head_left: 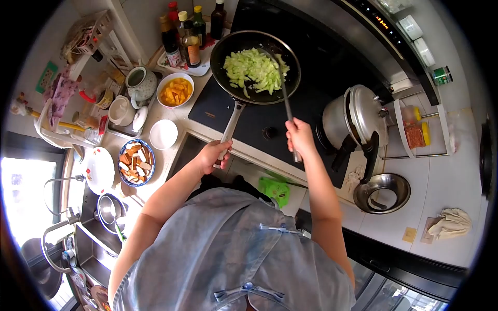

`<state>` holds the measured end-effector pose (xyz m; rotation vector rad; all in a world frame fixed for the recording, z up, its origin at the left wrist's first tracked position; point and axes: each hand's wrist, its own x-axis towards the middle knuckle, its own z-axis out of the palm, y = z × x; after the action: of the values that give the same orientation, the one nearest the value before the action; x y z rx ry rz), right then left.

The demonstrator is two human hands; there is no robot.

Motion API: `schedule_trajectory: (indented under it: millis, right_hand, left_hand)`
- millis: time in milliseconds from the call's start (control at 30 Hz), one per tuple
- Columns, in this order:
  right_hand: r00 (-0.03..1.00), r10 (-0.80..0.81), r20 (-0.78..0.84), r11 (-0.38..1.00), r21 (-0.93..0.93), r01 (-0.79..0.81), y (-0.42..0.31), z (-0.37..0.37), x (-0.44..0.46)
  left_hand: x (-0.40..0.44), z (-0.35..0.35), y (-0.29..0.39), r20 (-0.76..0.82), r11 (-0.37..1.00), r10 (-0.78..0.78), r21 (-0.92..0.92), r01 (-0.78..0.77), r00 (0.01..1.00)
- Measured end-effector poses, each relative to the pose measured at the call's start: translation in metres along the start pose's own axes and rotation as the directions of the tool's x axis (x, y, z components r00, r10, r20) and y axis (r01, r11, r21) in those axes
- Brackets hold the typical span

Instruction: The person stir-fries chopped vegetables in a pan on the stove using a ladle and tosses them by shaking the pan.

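Note:
A dark frying pan [228,89] sits on the black stove, with chopped pale green vegetable pieces [254,70] spread over its base. My left hand [215,155] is wrapped round the end of the pan's handle [233,122]. Closed round the shaft of a long metal spatula [286,98] is my right hand [300,137], to the right of the handle. The spatula's far end lies among the vegetable pieces at the pan's right side.
Left of the stove are a bowl of orange pieces [176,92], an empty white bowl [163,134] and a plate of brown-and-white slices [136,163]. Bottles [192,46] stand behind. A pressure cooker [342,116] and a steel bowl [382,193] are at right.

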<state>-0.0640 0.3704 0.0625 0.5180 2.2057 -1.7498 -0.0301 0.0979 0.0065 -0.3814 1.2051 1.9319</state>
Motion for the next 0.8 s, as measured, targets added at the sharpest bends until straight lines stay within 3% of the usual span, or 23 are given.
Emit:
schedule_trajectory:
  millis: [133, 267, 333, 433, 600, 700, 800]
  right_hand:
    - [0.98, -0.019, 0.199, 0.999, 0.048, 0.009, -0.015, -0.001, -0.032]
    - [0.942, 0.085, 0.326, 0.996, -0.044, -0.074, -0.029, -0.031, -0.071]
    - [0.946, 0.182, 0.267, 0.983, -0.033, -0.18, -0.029, -0.036, -0.075]
    - [0.97, 0.119, 0.213, 0.99, 0.05, -0.133, -0.011, -0.042, -0.055]
    - [0.997, -0.03, -0.068, 0.991, 0.13, 0.038, -0.001, -0.01, -0.017]
    - [0.999, -0.003, -0.033, 0.983, 0.185, 0.009, 0.003, 0.003, -0.011]
    - [0.986, 0.024, 0.165, 0.952, 0.299, -0.073, -0.003, -0.002, -0.033]
  left_hand:
    - [0.0, 0.0, 0.0, -0.017, 1.0, -0.005, 0.019, 0.005, 1.0]
    - [0.001, 0.001, 0.0, -0.008, 1.0, -0.006, -0.007, 0.006, 1.0]
    - [0.0, 0.0, 0.0, 0.001, 1.0, -0.003, -0.019, 0.003, 1.0]
    - [-0.001, 0.001, -0.001, 0.005, 1.0, 0.0, -0.028, 0.0, 1.0]
    - [-0.004, 0.004, 0.002, -0.028, 1.0, -0.003, -0.003, 0.003, 1.0]
    - [-0.002, 0.003, 0.002, -0.032, 1.0, -0.002, 0.012, 0.002, 0.999]
    - [0.0, 0.0, 0.0, -0.029, 1.0, -0.009, 0.013, 0.009, 1.0]
